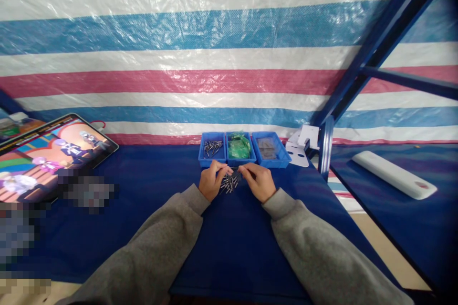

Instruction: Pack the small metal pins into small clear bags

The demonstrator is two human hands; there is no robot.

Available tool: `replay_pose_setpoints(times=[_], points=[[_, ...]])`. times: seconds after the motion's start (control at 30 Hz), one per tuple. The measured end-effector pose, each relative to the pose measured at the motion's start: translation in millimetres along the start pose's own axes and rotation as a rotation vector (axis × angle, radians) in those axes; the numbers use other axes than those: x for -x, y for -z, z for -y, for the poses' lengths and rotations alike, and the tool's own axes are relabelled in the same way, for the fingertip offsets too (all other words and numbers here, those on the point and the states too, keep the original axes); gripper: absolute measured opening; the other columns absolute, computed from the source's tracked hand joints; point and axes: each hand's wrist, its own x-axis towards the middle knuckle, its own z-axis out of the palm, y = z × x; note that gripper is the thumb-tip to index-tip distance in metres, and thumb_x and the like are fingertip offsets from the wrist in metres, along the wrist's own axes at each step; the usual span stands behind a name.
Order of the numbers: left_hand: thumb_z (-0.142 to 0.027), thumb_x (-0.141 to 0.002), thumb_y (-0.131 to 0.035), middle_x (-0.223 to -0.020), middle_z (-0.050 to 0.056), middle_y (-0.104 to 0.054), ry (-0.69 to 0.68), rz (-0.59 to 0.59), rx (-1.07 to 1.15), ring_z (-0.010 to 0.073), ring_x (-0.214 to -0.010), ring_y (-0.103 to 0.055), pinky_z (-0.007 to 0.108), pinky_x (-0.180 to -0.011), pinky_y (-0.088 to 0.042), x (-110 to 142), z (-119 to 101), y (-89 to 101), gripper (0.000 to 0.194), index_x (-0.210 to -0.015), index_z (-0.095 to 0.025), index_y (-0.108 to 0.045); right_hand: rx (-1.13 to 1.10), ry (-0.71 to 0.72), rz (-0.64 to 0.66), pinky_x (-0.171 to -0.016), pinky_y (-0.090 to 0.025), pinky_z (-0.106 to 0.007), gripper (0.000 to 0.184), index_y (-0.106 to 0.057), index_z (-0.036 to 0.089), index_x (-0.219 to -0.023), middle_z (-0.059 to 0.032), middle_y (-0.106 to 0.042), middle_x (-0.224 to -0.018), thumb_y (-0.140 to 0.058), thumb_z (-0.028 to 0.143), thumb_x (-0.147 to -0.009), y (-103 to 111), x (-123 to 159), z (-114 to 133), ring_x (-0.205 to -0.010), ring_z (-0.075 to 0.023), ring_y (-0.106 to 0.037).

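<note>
Slim metal fasteners (230, 183) in a loose heap under two bare hands

The heap lies on a dark blue cloth (236, 248) covering the work table, its fasteners crossing at odd angles. The left hand (213, 180) sits just left of the heap and the right hand (258, 181) just right of it, both slightly above it. The left fingers (222, 168) stretch inward over the heap's far edge, and the right fingers (245, 170) curl lightly toward them. Neither hand is clenched, but the fingertips are too small to show whether they are pinching a fastener or simply hovering. Grey fleece sleeves (161, 243) cover both forearms, running back from the heap toward the camera.

Just beyond the heap stand three blue plastic trays in a row, touching one another. The left tray (212, 149) holds more metal fasteners, the middle tray (239, 147) a green plastic bag, and the right tray (270, 148) flat dark pieces that are hard to make out. Farther right of the heap lie white plastic brackets (299, 145), and well right of it a long white bar (393, 174) rests on a lower blue surface. Well left of the heap, a tablet (59, 157) shows a cartoon scene. Behind everything hangs a striped woven tarpaulin (200, 57), with a blue steel frame (386, 43) at the upper right.
</note>
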Motion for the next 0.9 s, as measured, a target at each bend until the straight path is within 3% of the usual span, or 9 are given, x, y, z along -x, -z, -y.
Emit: replay_pose_setpoints(times=[0.1,0.23,0.33,0.47,0.67,0.9], points=[[-0.025,-0.088,-0.045,-0.07,0.001,-0.066,-0.045,0.032,-0.077,0.0102,-0.062,-0.062,0.022,-0.064,-0.049,-0.2,2.8,-0.1,0.016,-0.092,-0.016,-0.057,-0.002,0.007,-0.006,-0.063,-0.042,-0.024,0.032,-0.063,0.018,-0.076,-0.0034,-0.063,-0.071,-0.039,0.035,-0.089,0.2,0.0,0.3,-0.066,-0.0141,-0.059],[-0.027,-0.086,-0.049,-0.075,0.004,-0.066,-0.161,0.032,-0.206,0.0131,-0.069,-0.06,0.025,-0.068,-0.047,-1.8,5.3,2.9,0.02,-0.094,-0.018,-0.064,0.001,0.007,-0.026,-0.064,-0.042,-0.024,0.031,-0.062,0.018,-0.077,-0.0036,-0.064,-0.072,-0.039,0.034,-0.089,1.0,0.2,0.1,-0.068,-0.0144,-0.059],[-0.026,-0.088,-0.043,-0.076,0.005,-0.064,-0.176,0.038,-0.23,0.0143,-0.072,-0.058,0.026,-0.069,-0.046,-2.7,6.8,4.3,0.026,-0.103,-0.018,-0.063,0.011,-0.002,-0.045,-0.063,-0.042,-0.024,0.03,-0.062,0.018,-0.074,-0.0033,-0.063,-0.071,-0.04,0.033,-0.089,2.0,-0.1,-0.6,-0.067,-0.0144,-0.059],[-0.024,-0.091,-0.033,-0.076,0.004,-0.062,-0.115,0.082,-0.148,0.0128,-0.073,-0.058,0.025,-0.072,-0.045,-2.7,7.9,3.1,0.032,-0.111,-0.018,-0.058,0.01,-0.007,-0.076,-0.063,-0.042,-0.025,0.028,-0.063,0.018,-0.077,-0.003,-0.063,-0.071,-0.042,0.033,-0.088,2.7,-0.6,-1.5,-0.066,-0.0144,-0.058],[-0.033,-0.086,-0.047,-0.054,-0.005,-0.056,0.086,0.149,-0.069,0.0078,-0.049,-0.053,0.018,-0.056,-0.042,-1.3,5.6,0.3,0.027,-0.107,-0.017,-0.055,-0.04,0.031,-0.106,-0.07,-0.045,-0.027,0.026,-0.063,0.019,-0.086,-0.0047,-0.065,-0.082,-0.042,0.034,-0.087,4.3,-0.5,0.6,-0.075,-0.0159,-0.059],[-0.039,-0.08,-0.055,-0.051,-0.006,-0.056,0.071,0.151,-0.045,0.0077,-0.045,-0.053,0.017,-0.052,-0.041,0.5,5.4,-1.1,0.03,-0.102,-0.018,-0.056,-0.024,0.069,0.032,-0.06,-0.042,-0.024,0.028,-0.063,0.018,-0.08,-0.0031,-0.062,-0.07,-0.042,0.035,-0.087,4.2,0.0,2.7,-0.062,-0.0133,-0.056]])
